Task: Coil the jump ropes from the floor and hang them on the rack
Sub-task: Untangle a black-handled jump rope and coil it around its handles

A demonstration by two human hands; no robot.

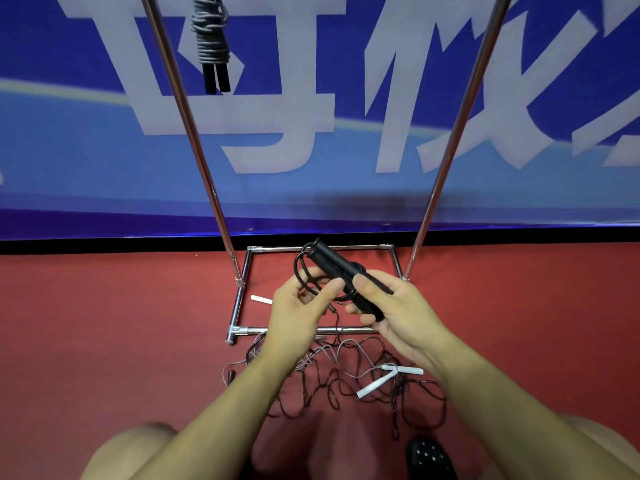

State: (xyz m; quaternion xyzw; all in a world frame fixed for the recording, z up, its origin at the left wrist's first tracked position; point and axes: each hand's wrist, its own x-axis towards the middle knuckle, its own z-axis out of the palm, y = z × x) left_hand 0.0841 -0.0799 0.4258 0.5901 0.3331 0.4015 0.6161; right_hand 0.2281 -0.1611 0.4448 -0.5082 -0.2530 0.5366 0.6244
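Red floor (pixel 104 323), blue banner (pixel 86 174) with large white characters, black strip along its base

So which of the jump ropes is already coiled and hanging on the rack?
The grey-corded rope with black handles, hanging at the top left beside the rack's left pole. The black one is in the hands; the white-handled one lies loose on the floor.

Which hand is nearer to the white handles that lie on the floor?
The right hand. It holds the black handles almost directly above the white handles. The left hand pinches the black cord farther to the left.
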